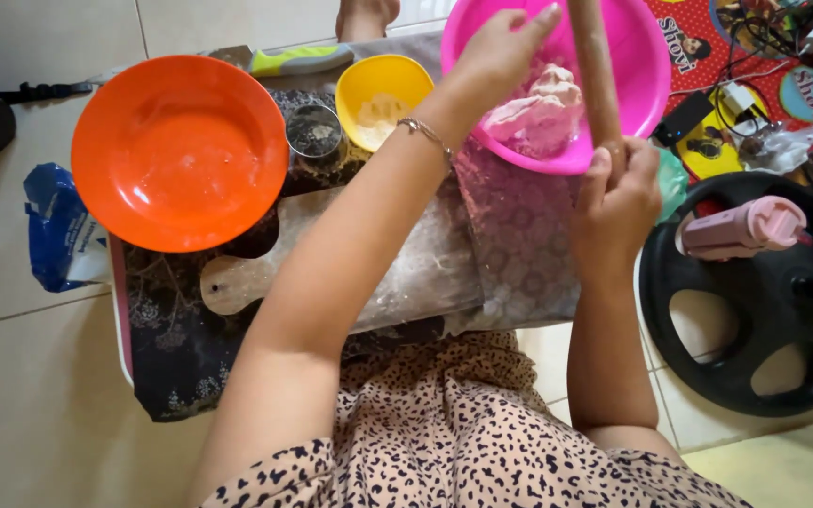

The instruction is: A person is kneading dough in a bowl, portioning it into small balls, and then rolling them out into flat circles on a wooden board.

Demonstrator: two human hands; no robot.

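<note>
My left hand [499, 49] reaches across the low table and grips the near rim of a tilted pink bowl [637, 56]. A pale pink lump of dough [538, 118] lies in the bowl's lower part. Fingers closed, my right hand [618, 193] holds a wooden rolling pin [595, 75] upright, and the pin's upper end stands inside the bowl beside the dough. A floured wooden board [421, 273] lies under my left forearm on a dark patterned cloth [176, 348].
An orange bowl [181, 150] sits at the left, with a yellow bowl [383, 94] of flour and a small round cup [314, 130] behind the board. A blue bag [58, 235] lies on the floor tiles. At the right is a black wheel-shaped object [755, 301] with a pink bottle [745, 226] on it.
</note>
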